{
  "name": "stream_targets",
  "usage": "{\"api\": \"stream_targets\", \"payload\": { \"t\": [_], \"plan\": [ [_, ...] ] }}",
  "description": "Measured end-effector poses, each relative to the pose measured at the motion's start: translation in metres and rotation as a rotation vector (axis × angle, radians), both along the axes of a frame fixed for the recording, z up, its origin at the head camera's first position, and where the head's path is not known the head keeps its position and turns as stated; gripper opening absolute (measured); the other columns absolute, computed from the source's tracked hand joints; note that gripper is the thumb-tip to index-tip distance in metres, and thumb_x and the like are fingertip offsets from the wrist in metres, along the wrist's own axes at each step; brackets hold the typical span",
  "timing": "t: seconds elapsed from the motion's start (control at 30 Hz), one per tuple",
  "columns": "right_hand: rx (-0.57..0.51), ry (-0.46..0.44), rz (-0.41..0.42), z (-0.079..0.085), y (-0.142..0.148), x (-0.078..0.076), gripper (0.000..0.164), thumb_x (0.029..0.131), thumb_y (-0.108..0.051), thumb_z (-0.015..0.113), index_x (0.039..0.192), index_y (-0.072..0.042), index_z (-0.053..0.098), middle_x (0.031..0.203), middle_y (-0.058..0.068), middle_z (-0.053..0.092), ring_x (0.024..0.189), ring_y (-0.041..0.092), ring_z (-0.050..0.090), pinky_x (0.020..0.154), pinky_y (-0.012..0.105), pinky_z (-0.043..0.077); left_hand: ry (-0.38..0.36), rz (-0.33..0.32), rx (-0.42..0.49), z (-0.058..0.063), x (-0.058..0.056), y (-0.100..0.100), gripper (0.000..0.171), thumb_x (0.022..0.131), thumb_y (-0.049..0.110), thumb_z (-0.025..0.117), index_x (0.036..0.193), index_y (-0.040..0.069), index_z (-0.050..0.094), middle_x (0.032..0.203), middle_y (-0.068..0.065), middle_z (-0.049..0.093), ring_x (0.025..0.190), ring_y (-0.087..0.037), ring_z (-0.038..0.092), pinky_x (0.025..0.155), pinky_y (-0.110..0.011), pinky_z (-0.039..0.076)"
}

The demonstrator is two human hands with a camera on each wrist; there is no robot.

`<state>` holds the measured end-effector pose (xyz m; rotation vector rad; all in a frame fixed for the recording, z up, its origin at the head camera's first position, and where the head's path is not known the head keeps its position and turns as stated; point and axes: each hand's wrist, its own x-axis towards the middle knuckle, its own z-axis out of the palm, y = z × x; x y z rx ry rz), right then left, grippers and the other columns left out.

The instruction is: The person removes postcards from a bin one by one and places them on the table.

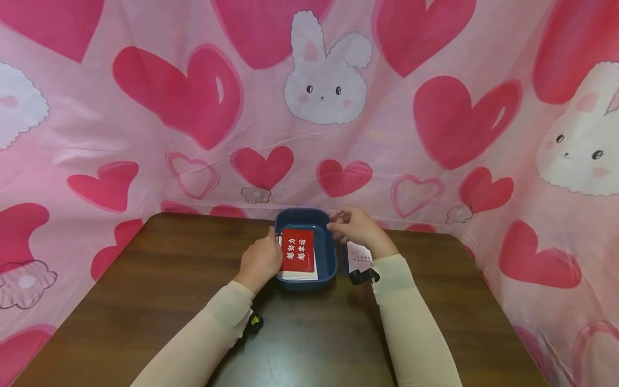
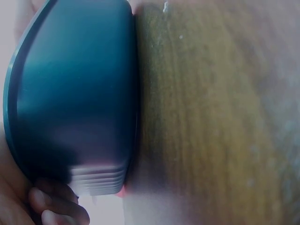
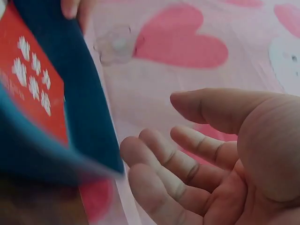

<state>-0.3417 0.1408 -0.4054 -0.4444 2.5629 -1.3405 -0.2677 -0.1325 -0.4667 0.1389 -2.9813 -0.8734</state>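
A dark blue plastic bin (image 1: 307, 286) stands on the table near its back edge. Inside lies a red booklet (image 1: 297, 251) with white characters, on top of white paper (image 1: 309, 276). My left hand (image 1: 261, 260) grips the bin's left rim, thumb on top; the left wrist view shows its curled fingers (image 2: 56, 204) against the outer wall. Just beyond the bin's right rim is my right hand (image 1: 357, 226), apart from it. In the right wrist view that hand's fingers (image 3: 154, 187) are loosely bent, thumb spread, nothing held.
A pale card or booklet with a dark blue edge (image 1: 359, 257) lies right of the bin, partly covered by my right wrist. The brown wooden table (image 1: 184, 301) ends at a pink cloth (image 1: 271, 129) printed with hearts and rabbits.
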Motion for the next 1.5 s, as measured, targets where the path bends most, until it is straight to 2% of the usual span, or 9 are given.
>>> {"api": "stream_targets", "payload": {
  "t": [0.37, 0.53, 0.73, 0.9, 1.0, 1.13, 1.23, 1.4, 1.5],
  "plan": [
    [0.070, -0.133, 0.059, 0.006, -0.061, -0.005, 0.051, 0.104, -0.025, 0.082, 0.144, 0.002, 0.063, 0.124, 0.026, 0.079, 0.106, 0.041, 0.085, 0.082, 0.043, 0.072, -0.001, -0.010, -0.021, 0.002, -0.001, -0.001, 0.076, 0.114, 0.035, 0.064, 0.176, -0.001, 0.036, 0.149, -0.024, 0.073, 0.108, -0.036, 0.079, 0.087, -0.054, 0.069],
    [0.232, -0.172, 0.060, 0.010, -0.082, -0.013, 0.057, 0.102, -0.031, 0.085, 0.146, -0.003, 0.063, 0.124, 0.024, 0.080, 0.092, 0.036, 0.086, 0.075, 0.045, 0.071, -0.010, -0.014, -0.018, 0.001, -0.001, -0.001, 0.075, 0.115, 0.035, 0.062, 0.175, -0.001, 0.037, 0.148, -0.024, 0.074, 0.107, -0.036, 0.080, 0.083, -0.052, 0.069],
    [0.415, -0.140, 0.024, 0.008, -0.102, -0.019, 0.049, 0.099, -0.032, 0.088, 0.132, -0.002, 0.067, 0.114, 0.020, 0.080, 0.079, 0.032, 0.084, 0.072, 0.046, 0.070, -0.002, -0.008, -0.024, -0.002, -0.002, -0.004, 0.070, 0.116, 0.032, 0.059, 0.175, 0.000, 0.039, 0.146, -0.024, 0.075, 0.102, -0.035, 0.080, 0.074, -0.048, 0.067],
    [0.638, -0.094, 0.050, 0.000, -0.114, -0.018, 0.086, 0.098, -0.038, 0.087, 0.167, -0.003, 0.048, 0.149, 0.020, 0.071, 0.117, 0.033, 0.077, 0.105, 0.051, 0.066, 0.000, -0.014, -0.041, -0.001, -0.003, -0.004, 0.068, 0.116, 0.031, 0.059, 0.175, 0.001, 0.040, 0.121, -0.022, 0.082, 0.087, -0.031, 0.077, 0.063, -0.041, 0.061],
    [0.714, -0.091, 0.045, -0.005, -0.119, -0.019, 0.102, 0.096, -0.042, 0.089, 0.177, -0.009, 0.037, 0.164, 0.016, 0.062, 0.134, 0.032, 0.065, 0.121, 0.053, 0.057, 0.001, -0.018, -0.049, 0.001, -0.002, -0.002, 0.068, 0.115, 0.030, 0.059, 0.174, 0.001, 0.041, 0.111, -0.021, 0.081, 0.083, -0.031, 0.076, 0.062, -0.043, 0.061],
    [0.669, -0.070, 0.009, -0.015, -0.112, -0.015, 0.090, 0.092, -0.035, 0.095, 0.164, -0.004, 0.051, 0.140, 0.017, 0.073, 0.109, 0.029, 0.074, 0.092, 0.043, 0.068, 0.015, -0.023, -0.051, -0.001, -0.002, 0.005, 0.067, 0.115, 0.029, 0.059, 0.173, 0.000, 0.042, 0.118, -0.023, 0.082, 0.087, -0.033, 0.079, 0.066, -0.047, 0.064],
    [0.652, -0.031, 0.011, -0.018, -0.105, -0.014, 0.068, 0.090, -0.030, 0.098, 0.142, 0.000, 0.065, 0.112, 0.015, 0.078, 0.081, 0.026, 0.077, 0.068, 0.037, 0.065, 0.018, -0.020, -0.032, -0.003, -0.001, 0.008, 0.066, 0.115, 0.028, 0.059, 0.173, 0.000, 0.044, 0.121, -0.023, 0.083, 0.085, -0.032, 0.079, 0.065, -0.046, 0.064],
    [0.631, 0.048, 0.019, -0.025, -0.104, -0.028, 0.045, 0.086, -0.030, 0.100, 0.110, -0.002, 0.073, 0.086, 0.009, 0.077, 0.066, 0.023, 0.075, 0.065, 0.036, 0.063, 0.032, 0.002, -0.036, 0.000, -0.001, 0.001, 0.066, 0.115, 0.029, 0.060, 0.173, 0.001, 0.044, 0.131, -0.024, 0.081, 0.091, -0.033, 0.081, 0.070, -0.049, 0.066],
    [0.557, 0.061, -0.001, -0.021, -0.101, -0.028, 0.050, 0.086, -0.023, 0.099, 0.121, 0.001, 0.073, 0.092, 0.013, 0.078, 0.067, 0.025, 0.074, 0.066, 0.038, 0.063, 0.029, 0.000, -0.034, 0.000, 0.000, 0.000, 0.068, 0.115, 0.030, 0.061, 0.173, 0.001, 0.044, 0.138, -0.024, 0.079, 0.098, -0.036, 0.081, 0.075, -0.052, 0.068]
  ]
}}
